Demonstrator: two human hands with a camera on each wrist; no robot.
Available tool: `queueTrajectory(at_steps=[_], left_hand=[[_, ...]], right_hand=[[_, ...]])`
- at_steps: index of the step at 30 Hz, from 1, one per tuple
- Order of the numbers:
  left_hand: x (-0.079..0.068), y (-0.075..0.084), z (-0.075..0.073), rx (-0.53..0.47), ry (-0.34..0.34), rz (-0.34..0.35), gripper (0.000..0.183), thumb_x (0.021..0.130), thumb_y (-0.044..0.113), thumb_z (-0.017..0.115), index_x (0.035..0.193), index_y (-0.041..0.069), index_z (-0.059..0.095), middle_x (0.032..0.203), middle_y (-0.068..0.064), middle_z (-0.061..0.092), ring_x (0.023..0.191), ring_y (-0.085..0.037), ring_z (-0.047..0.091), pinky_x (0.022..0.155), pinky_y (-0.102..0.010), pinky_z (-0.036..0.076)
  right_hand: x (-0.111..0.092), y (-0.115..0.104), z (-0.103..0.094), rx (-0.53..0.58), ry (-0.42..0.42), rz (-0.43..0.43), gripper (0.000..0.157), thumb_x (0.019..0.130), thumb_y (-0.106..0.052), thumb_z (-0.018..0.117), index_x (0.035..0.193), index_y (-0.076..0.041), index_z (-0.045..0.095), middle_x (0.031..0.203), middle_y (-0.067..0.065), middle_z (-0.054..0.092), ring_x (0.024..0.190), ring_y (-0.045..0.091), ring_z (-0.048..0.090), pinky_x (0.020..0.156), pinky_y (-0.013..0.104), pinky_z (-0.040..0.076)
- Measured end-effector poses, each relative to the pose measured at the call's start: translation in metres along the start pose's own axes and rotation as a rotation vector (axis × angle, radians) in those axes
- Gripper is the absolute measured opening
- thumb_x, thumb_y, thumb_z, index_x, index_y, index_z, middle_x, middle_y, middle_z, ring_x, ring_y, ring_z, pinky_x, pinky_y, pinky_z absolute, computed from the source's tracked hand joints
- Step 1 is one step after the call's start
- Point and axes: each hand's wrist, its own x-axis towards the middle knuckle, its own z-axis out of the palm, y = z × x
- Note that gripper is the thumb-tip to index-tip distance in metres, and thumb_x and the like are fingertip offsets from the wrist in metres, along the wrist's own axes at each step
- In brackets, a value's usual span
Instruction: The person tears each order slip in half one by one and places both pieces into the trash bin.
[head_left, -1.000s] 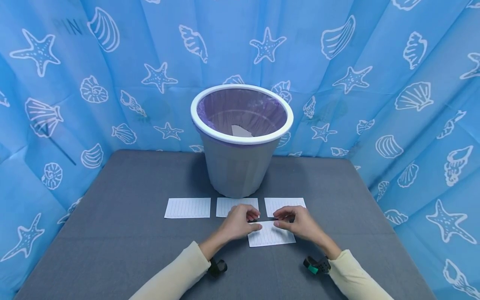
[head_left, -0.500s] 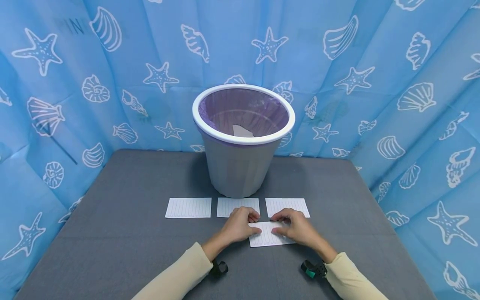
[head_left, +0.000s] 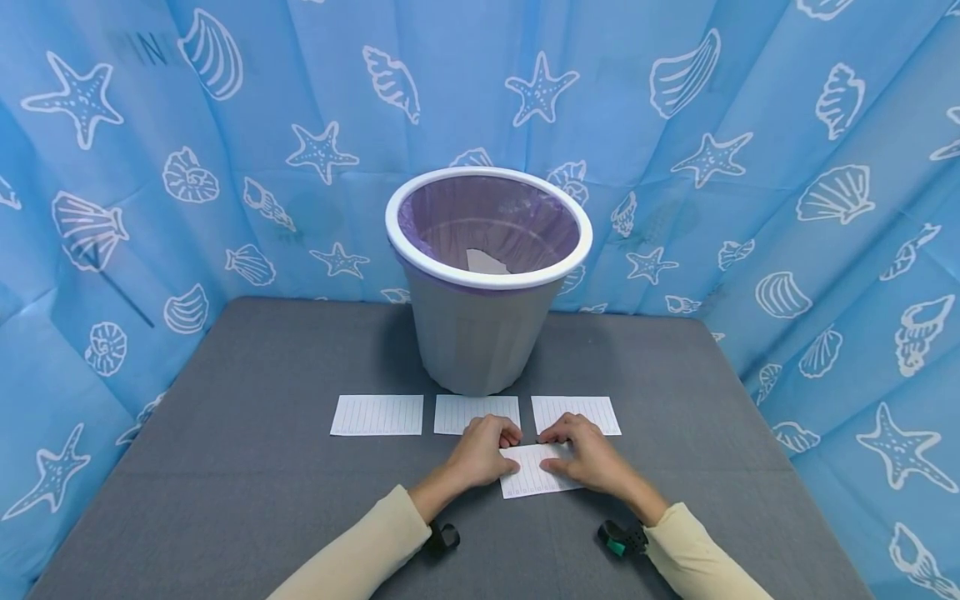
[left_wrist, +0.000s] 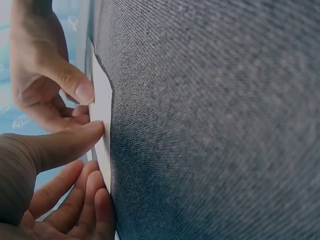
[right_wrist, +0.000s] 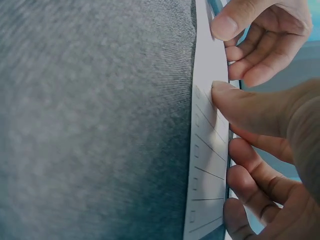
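Observation:
A small white lined sheet of paper (head_left: 534, 477) lies near the middle of the grey table. My left hand (head_left: 478, 454) holds its far left corner, thumb on top and curled fingers at the far edge. On the right part of the same sheet, my right hand (head_left: 587, 454) pinches the far edge, its thumb laid across the printed lines. Seen from the right wrist, the paper (right_wrist: 205, 165) shows a row of small printed boxes along the near edge. The left wrist view has the sheet (left_wrist: 103, 92) almost edge-on, both thumbs against it.
Three more lined sheets lie in a row beyond my hands: a left one (head_left: 377, 415), a middle one (head_left: 465, 408) and a right one (head_left: 577, 408). Behind them stands a grey waste bin (head_left: 480, 333) with a purple liner and white paper (head_left: 486, 262) inside. A blue curtain (head_left: 315, 75) hangs behind.
My right hand has slid a little left and closer in, bringing its thumb further onto the sheet. The sheet has shifted slightly toward me. My left hand stays almost in place.

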Motion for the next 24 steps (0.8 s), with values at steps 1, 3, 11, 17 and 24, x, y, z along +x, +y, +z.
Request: queueTrajectory(at_steps=[1,3,11,17,24], left_hand=[[0.0001,-0.0003,0.0002,-0.002,0.002,0.0,0.032,0.071,-0.004,0.089,0.099,0.001,0.074,0.085,-0.001,0.068,0.076,-0.01,0.057,0.069,-0.022,0.046],[0.0004,-0.0006,0.0004,-0.006,0.004,0.0,0.032,0.07,-0.004,0.089,0.098,0.001,0.074,0.085,-0.002,0.068,0.076,-0.01,0.058,0.069,-0.022,0.046],[0.0009,-0.0013,0.0018,-0.008,0.004,-0.01,0.032,0.071,-0.004,0.088,0.099,0.001,0.074,0.085,-0.002,0.068,0.077,-0.012,0.059,0.069,-0.022,0.045],[0.0006,-0.0013,0.0023,-0.006,0.002,-0.016,0.031,0.071,-0.005,0.088,0.098,0.001,0.074,0.084,-0.001,0.068,0.076,-0.012,0.058,0.068,-0.022,0.045],[0.001,-0.0018,0.0024,0.001,0.004,-0.007,0.03,0.071,-0.005,0.088,0.097,0.001,0.074,0.083,-0.002,0.067,0.075,-0.012,0.058,0.068,-0.022,0.045]], right_hand=[[0.0003,-0.0007,-0.0003,-0.004,-0.003,0.0,0.027,0.077,-0.006,0.087,0.101,-0.004,0.075,0.095,0.005,0.065,0.086,0.022,0.058,0.077,0.038,0.047],[0.0009,-0.0021,-0.0008,-0.011,-0.006,0.002,0.027,0.077,-0.006,0.088,0.101,-0.004,0.075,0.095,0.005,0.065,0.086,0.022,0.058,0.076,0.037,0.047],[0.0026,-0.0037,-0.0021,-0.03,-0.013,0.034,0.028,0.077,-0.006,0.088,0.1,-0.005,0.073,0.093,0.002,0.064,0.085,0.02,0.056,0.075,0.034,0.045],[0.0026,-0.0054,-0.002,-0.04,-0.017,0.039,0.027,0.077,-0.007,0.089,0.099,-0.006,0.073,0.092,0.001,0.064,0.084,0.02,0.056,0.075,0.033,0.045],[0.0037,-0.0057,-0.0027,-0.078,-0.019,0.031,0.028,0.077,-0.008,0.088,0.099,-0.006,0.072,0.091,0.0,0.063,0.084,0.02,0.056,0.075,0.035,0.046]])
